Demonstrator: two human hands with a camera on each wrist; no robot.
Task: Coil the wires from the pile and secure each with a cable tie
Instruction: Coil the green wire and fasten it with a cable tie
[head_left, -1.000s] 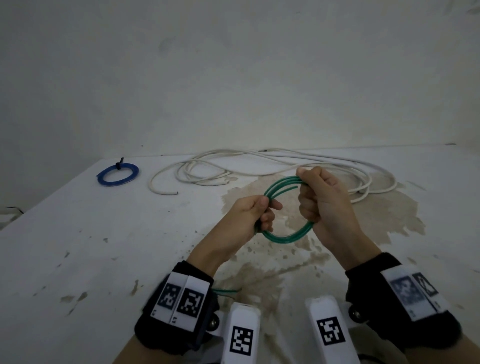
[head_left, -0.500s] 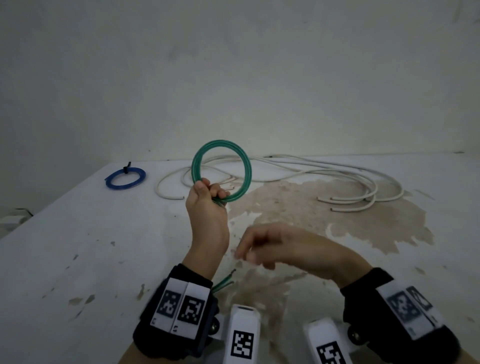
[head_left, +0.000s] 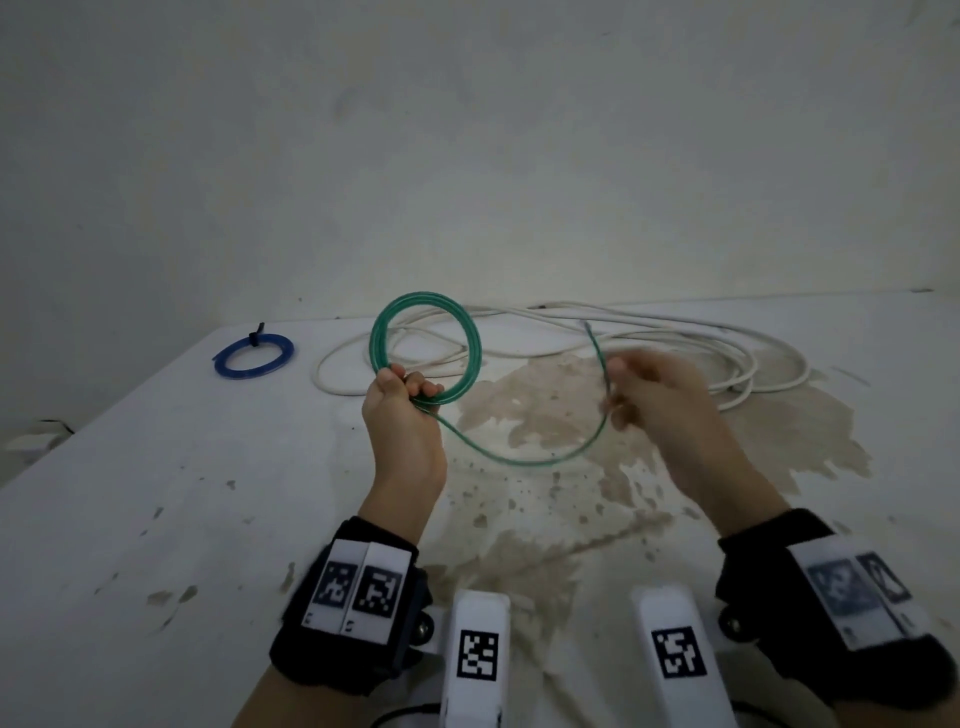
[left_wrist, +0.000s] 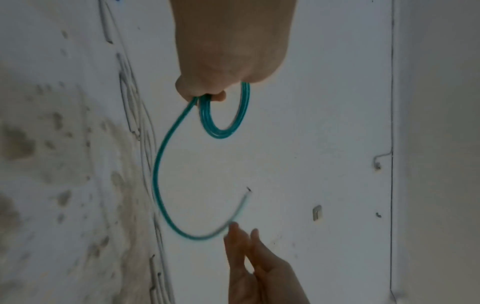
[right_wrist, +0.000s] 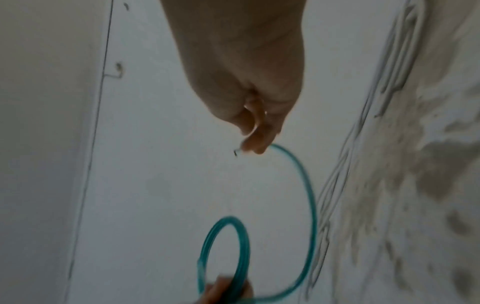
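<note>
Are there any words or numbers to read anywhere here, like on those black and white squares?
No readable words or numbers anywhere.
Black wrist bands: white tags with black-and-white square code patterns, no letters; tiny marks beneath are too small to read.
White blocks at the bottom edge: the same kind of code squares, no text.
Green plastic-coated wire coil, blue tied wire coil, loose white cable: no print visible.

A white desk (head_left: 156, 519) fills the lower half of the head view, its paint chipped in small spots. A large brownish stain (head_left: 675, 431) spreads over its middle and right part. Behind the desk's far edge rises a plain, dull white wall (head_left: 467, 156), faintly smudged. The light is dim and even, brightest on the wall just above the desk.
</note>
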